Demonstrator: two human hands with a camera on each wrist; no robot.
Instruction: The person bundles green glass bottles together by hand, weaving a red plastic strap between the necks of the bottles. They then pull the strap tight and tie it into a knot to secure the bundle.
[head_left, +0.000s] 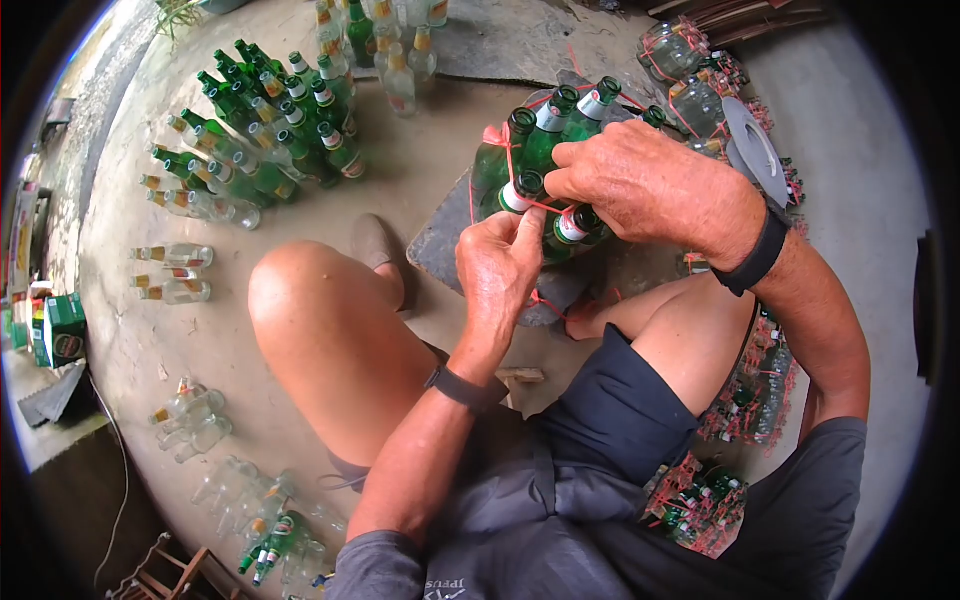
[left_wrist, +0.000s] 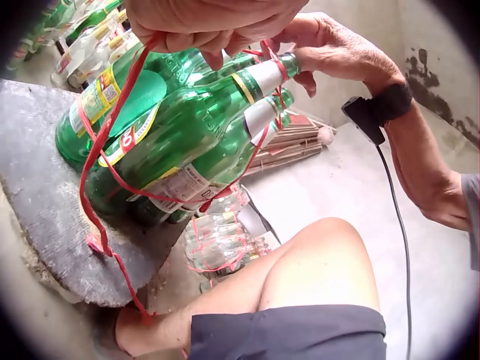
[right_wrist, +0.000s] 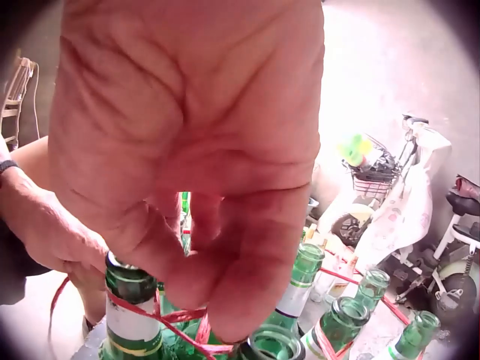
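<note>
A bundle of green glass bottles [head_left: 490, 175] stands on a grey slab [head_left: 440, 248], with red plastic string [head_left: 508, 140] looped round the necks. My left hand [head_left: 498, 262] pinches the string at the near side of the bundle. From that hand a length of string [left_wrist: 84, 180] hangs down past the labelled bottles to the slab in the left wrist view. My right hand [head_left: 650, 185] reaches over the bottle tops, thumb and finger drawn together on the string beside a neck. The right wrist view shows its fingertips [right_wrist: 244, 311] close above a bottle mouth.
Many loose green bottles [head_left: 285, 130] and clear bottles [head_left: 175, 290] stand on the floor at the left. Tied bundles [head_left: 690, 100] line the right side, near a grey lid [head_left: 752, 150]. My bent knees flank the slab. A parked two-wheeler [right_wrist: 360, 202] shows in the right wrist view.
</note>
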